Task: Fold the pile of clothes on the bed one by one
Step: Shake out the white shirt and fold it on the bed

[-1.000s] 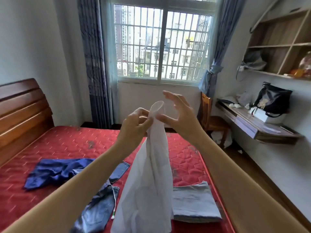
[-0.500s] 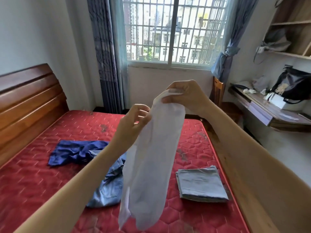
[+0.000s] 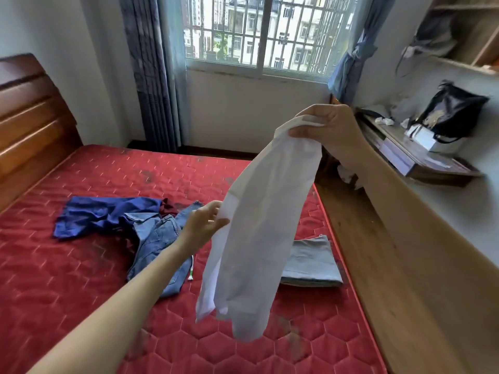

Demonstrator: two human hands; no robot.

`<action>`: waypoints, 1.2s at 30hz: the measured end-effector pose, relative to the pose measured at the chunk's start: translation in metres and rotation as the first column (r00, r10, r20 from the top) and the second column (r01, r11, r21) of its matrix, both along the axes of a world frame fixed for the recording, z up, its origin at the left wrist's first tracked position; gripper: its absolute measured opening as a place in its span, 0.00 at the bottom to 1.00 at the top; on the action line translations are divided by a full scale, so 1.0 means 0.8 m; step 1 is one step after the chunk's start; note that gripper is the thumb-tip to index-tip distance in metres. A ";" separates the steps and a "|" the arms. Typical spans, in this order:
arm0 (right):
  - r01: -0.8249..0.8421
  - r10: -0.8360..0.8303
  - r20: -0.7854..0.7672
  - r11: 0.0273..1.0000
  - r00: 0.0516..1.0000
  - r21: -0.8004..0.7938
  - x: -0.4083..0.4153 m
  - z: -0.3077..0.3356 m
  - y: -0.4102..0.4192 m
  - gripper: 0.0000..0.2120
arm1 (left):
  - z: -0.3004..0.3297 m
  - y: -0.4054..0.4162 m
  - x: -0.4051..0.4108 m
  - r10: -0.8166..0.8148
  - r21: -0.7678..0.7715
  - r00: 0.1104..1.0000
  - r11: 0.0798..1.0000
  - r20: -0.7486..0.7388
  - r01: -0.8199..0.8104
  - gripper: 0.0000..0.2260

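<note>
A white garment [image 3: 259, 233] hangs in the air above the red quilted bed [image 3: 81, 279]. My right hand [image 3: 326, 130] grips its top end, raised high on the right. My left hand [image 3: 202, 225] pinches its left edge lower down, about halfway along. The cloth droops in a long bunched strip between and below them. On the mattress lie a crumpled blue shirt [image 3: 105, 214], a pair of blue jeans [image 3: 159, 244] with a dark red garment [image 3: 168, 206] partly under them, and a folded grey garment [image 3: 310, 263] near the right edge.
A wooden headboard [image 3: 29, 122] stands at the left. On the right, a wooden floor strip [image 3: 359, 225] runs beside the bed, with a wall desk [image 3: 415, 157] carrying a black bag [image 3: 453, 112]. A barred window and curtains [image 3: 151, 71] are ahead.
My right hand has carried the top of the white garment up and to the right. My left hand has slid down along its edge. The view has tilted down and turned right.
</note>
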State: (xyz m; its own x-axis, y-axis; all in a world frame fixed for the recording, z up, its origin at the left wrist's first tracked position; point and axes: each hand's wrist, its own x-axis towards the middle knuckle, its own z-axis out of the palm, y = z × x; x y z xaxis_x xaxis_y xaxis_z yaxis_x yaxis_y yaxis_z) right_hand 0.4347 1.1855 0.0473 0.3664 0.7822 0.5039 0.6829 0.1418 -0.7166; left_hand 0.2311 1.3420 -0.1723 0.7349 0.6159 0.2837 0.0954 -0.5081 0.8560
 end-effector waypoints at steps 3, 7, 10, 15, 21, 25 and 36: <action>0.019 -0.019 0.017 1.000 1.000 0.015 0.012 -0.001 -0.009 0.08 | -0.022 -0.007 0.003 0.068 0.109 0.997 0.992 -0.021 -0.065 0.07; 0.027 -0.027 0.052 1.000 0.998 -0.001 0.029 -0.001 -0.024 0.06 | -0.027 -0.010 0.002 0.151 0.128 0.988 0.980 0.022 -0.153 0.10; 0.066 -0.066 0.013 0.998 0.998 0.008 0.043 -0.009 -0.036 0.05 | -0.014 0.005 -0.002 0.199 0.136 0.979 0.970 0.046 -0.203 0.06; 0.142 -0.142 -0.030 0.990 0.989 0.005 0.065 -0.031 -0.040 0.05 | 0.024 0.030 -0.014 0.242 0.304 0.960 0.912 0.142 -0.275 0.04; 0.210 -0.209 -0.024 0.977 0.978 0.022 0.069 -0.033 -0.028 0.05 | 0.020 0.016 -0.019 0.121 0.549 0.983 0.816 0.141 -0.180 0.07; 0.163 -0.163 0.010 0.987 0.987 0.017 0.058 -0.027 -0.017 0.05 | -0.019 -0.023 -0.002 0.187 0.515 0.982 0.841 0.010 -0.165 0.11; 0.125 -0.124 0.061 0.992 0.990 -0.010 0.054 -0.021 -0.016 0.06 | -0.067 -0.071 0.087 0.188 0.148 0.976 0.974 -0.107 -0.171 0.19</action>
